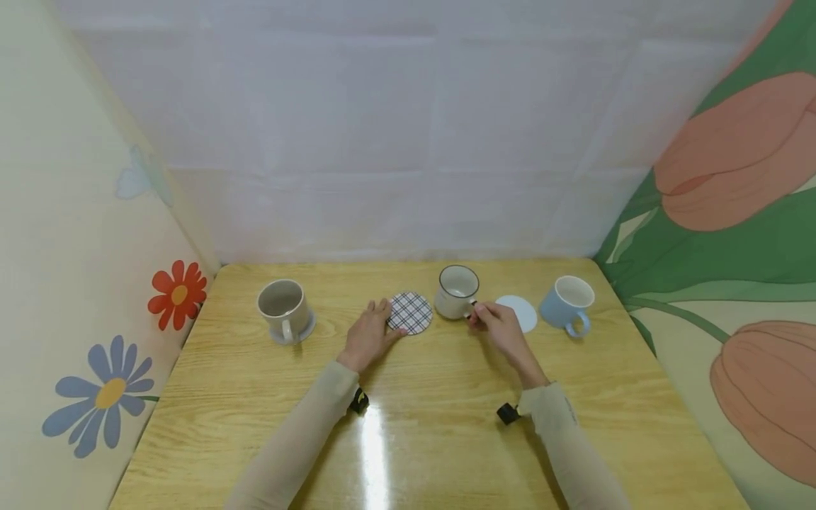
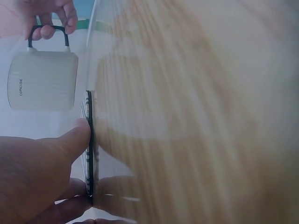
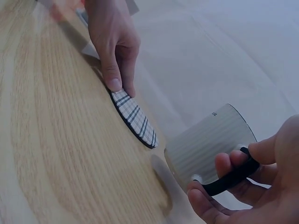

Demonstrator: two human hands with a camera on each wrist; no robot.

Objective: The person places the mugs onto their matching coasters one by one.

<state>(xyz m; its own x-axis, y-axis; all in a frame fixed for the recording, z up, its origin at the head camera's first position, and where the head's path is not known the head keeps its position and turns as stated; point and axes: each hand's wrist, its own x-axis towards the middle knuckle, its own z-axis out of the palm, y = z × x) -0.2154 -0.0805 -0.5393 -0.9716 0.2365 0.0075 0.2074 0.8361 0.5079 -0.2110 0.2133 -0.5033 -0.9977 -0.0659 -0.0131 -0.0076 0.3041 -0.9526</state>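
My right hand grips the black handle of a white ribbed mug with a dark rim. In the right wrist view the mug hangs above the table, its shadow below it. Just left of it, a round black-and-white plaid coaster lies on the table. My left hand holds this coaster at its left side, thumb and fingers on its edge. Seen edge-on in the left wrist view, the coaster shows a thin dark base.
At the left a beige mug stands on a grey coaster. To the right lie a white round coaster, partly behind my right hand, and a light-blue mug. The wooden table meets a white cloth backdrop and floral side panels.
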